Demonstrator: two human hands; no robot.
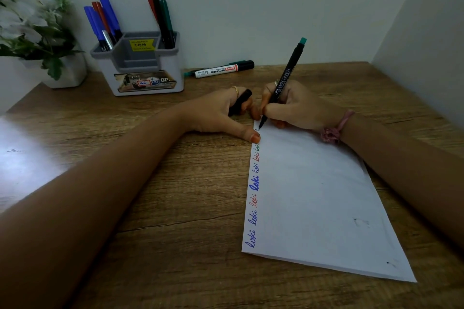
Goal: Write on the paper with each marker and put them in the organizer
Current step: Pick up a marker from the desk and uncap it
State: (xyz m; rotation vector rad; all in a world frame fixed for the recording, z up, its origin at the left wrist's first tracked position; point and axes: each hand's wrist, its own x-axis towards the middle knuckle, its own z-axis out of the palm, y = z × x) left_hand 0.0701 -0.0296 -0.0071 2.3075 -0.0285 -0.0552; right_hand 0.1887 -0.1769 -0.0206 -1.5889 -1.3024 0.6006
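Two hands share the job as I watch: my right hand (288,105) grips the green-capped marker (281,85), tip on the paper (313,195), while my left hand (226,113) clutches its cap (239,102), thumb pinning the sheet, organizer (140,63) beyond.
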